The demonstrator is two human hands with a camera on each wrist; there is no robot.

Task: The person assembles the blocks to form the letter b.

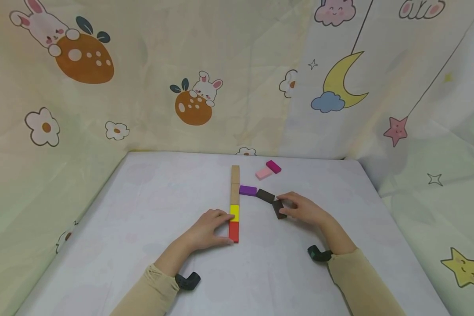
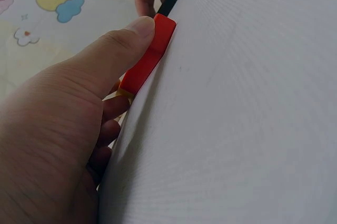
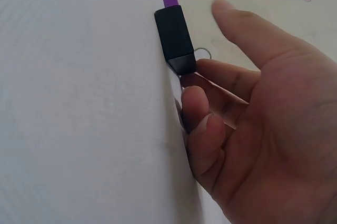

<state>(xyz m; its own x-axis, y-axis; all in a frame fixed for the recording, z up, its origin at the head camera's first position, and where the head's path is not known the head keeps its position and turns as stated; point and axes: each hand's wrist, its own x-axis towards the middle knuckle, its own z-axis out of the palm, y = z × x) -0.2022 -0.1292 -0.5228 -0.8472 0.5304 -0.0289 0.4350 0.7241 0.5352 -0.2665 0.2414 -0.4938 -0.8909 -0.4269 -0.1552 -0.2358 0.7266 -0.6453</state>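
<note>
A straight line of blocks lies on the white table (image 1: 142,228): two tan blocks (image 1: 235,184), a yellow block (image 1: 235,213) and a red block (image 1: 233,231). My left hand (image 1: 217,228) rests against the line's left side. Its thumb (image 2: 121,45) touches the red block (image 2: 150,56), and its fingers reach the yellow one. A purple block (image 1: 247,190) and a black block (image 1: 265,195) branch off to the right. My right hand (image 1: 298,208) curls its fingers (image 3: 202,124) on a dark brown block (image 1: 278,209) at that branch's end. Its thumb is lifted away.
A pink block (image 1: 263,174) and a magenta block (image 1: 273,166) lie loose near the table's far edge. Printed cloth with rabbits, a moon and stars hangs behind and on both sides. Black wrist mounts (image 1: 187,281) sit near the front of the table.
</note>
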